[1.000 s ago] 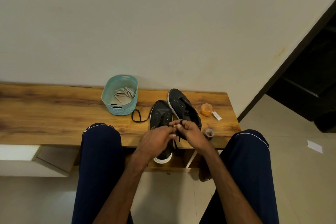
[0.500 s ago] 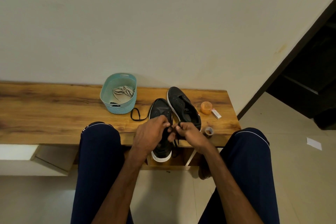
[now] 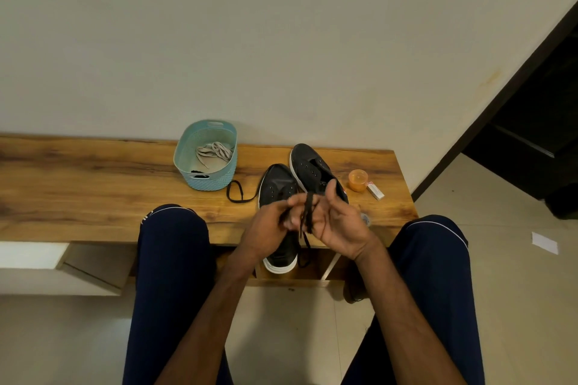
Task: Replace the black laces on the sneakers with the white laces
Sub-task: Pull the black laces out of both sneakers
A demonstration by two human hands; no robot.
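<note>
Movement: the left hand and right hand have lifted off the near sneaker since half a second ago. The right palm now faces up, and the black lace is drawn up between them.
Grip: the left hand's fingertips pinch the lace. The right hand's curled fingers carry it, thumb raised.
Lace: draped over the right fingers, it hangs down past the desk's front edge beside the sneaker's heel.
Sneakers: the near sneaker, black with a white sole, points its toe at the wall and its heel overhangs the desk. The second sneaker lies just beside it on the right, eyelets showing.
Loop: a black loop of lace lies on the desk between the near sneaker and the teal basket.
Basket: it stands against the wall and holds the white laces.
Right end: an orange tub and a small white box sit beyond the sneakers.
Person: seated, with knees in dark blue trousers on either side.
</note>
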